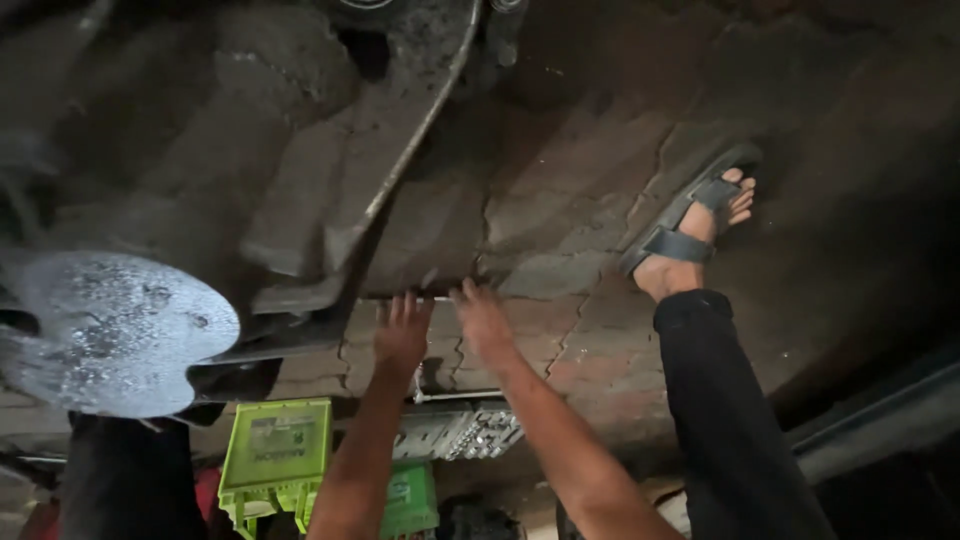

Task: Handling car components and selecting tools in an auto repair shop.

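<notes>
Left hand point(402, 335): fingers spread narrow, tips on a thin metal rod point(425, 298) lying on the brick floor point(590, 200). Right hand point(483, 318): fingers loosely open, touching the same rod just beside it. Above: curved metal bar point(420, 130). Left: pitted metal disc point(110, 330). Below: green plastic case point(277, 450), socket set point(462, 432). Right: sandalled foot point(695, 225).
</notes>
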